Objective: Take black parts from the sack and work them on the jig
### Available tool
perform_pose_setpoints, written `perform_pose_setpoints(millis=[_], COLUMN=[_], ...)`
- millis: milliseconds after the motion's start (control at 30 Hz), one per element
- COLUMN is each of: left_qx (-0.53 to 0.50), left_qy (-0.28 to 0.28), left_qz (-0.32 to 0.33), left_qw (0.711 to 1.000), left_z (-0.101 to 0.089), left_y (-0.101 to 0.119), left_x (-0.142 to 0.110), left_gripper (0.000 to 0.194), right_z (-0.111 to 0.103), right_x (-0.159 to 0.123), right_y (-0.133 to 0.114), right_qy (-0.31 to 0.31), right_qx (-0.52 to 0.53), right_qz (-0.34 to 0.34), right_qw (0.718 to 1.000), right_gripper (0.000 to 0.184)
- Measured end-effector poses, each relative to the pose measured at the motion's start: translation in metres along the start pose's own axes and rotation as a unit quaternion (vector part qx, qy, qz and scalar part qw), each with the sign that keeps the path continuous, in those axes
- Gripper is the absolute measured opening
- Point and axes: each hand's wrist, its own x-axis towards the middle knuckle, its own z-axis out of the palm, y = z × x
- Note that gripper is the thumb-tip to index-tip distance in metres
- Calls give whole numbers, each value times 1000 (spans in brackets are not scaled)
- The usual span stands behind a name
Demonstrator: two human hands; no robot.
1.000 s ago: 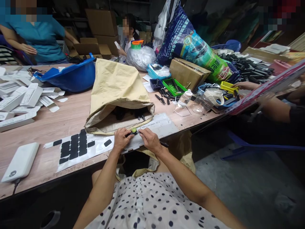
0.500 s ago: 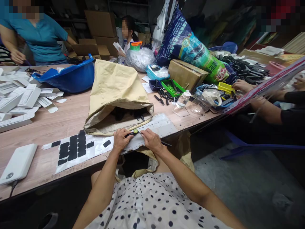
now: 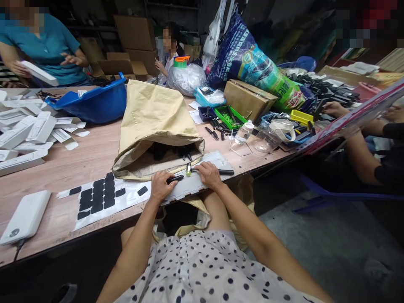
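Note:
My left hand (image 3: 160,185) is closed around a slim black pen-like piece (image 3: 176,179), its end pointing right. In my right hand (image 3: 208,174) is a small hammer (image 3: 188,169) with a metal head and a yellow-green face. Its black grip (image 3: 226,172) sticks out to the right past my fingers. Both hands are over a light grey board (image 3: 217,159) along the table's front edge, and the hammer head is just right of the black piece. Behind them the mouth of a tan sack (image 3: 154,105) gapes toward me, with dark pieces inside.
Black stickers on a white sheet (image 3: 126,198) and a white power bank (image 3: 25,216) lie to the left. White boxes (image 3: 39,126) and a blue basin (image 3: 91,101) stand further back. A green tray (image 3: 229,117) and a clear bottle (image 3: 243,132) are right. Two co-workers sit opposite; another's arm (image 3: 362,155) reaches in from the right.
My right hand has moved right and slightly away, and the hammer has turned so its head lies apart from the black piece. My left hand stays nearly in place, still gripping that piece.

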Motion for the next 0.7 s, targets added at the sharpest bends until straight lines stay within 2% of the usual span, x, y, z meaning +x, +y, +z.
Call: perform_pose_setpoints(millis=[167, 233, 300, 433, 500, 567, 700], left_qx=[4, -7, -39, -103, -104, -82, 3], left_qy=[-6, -4, -10, -63, -112, -166, -249], left_qz=[7, 27, 62, 115, 93, 37, -55], left_qw=[1000, 1000, 997, 986, 984, 982, 967], left_z=[-6, -9, -11, -3, 7, 18, 30], left_y=[0, 4, 11, 26, 29, 26, 15], left_x=[2, -4, -20, -74, -99, -117, -126], left_gripper=[13, 12, 13, 21, 22, 22, 18], right_z=[7, 9, 9, 10, 9, 9, 9], right_x=[-2, -1, -1, 0, -1, 0, 0], right_y=[0, -1, -1, -1, -2, -2, -4], right_qy=[23, 27, 28, 27, 26, 25, 28], right_qx=[13, 15, 16, 15, 14, 13, 9], right_qz=[14, 16, 17, 22, 24, 25, 26], right_qw=[1000, 999, 999, 999, 999, 999, 999], right_gripper=[20, 19, 20, 20, 20, 20, 20])
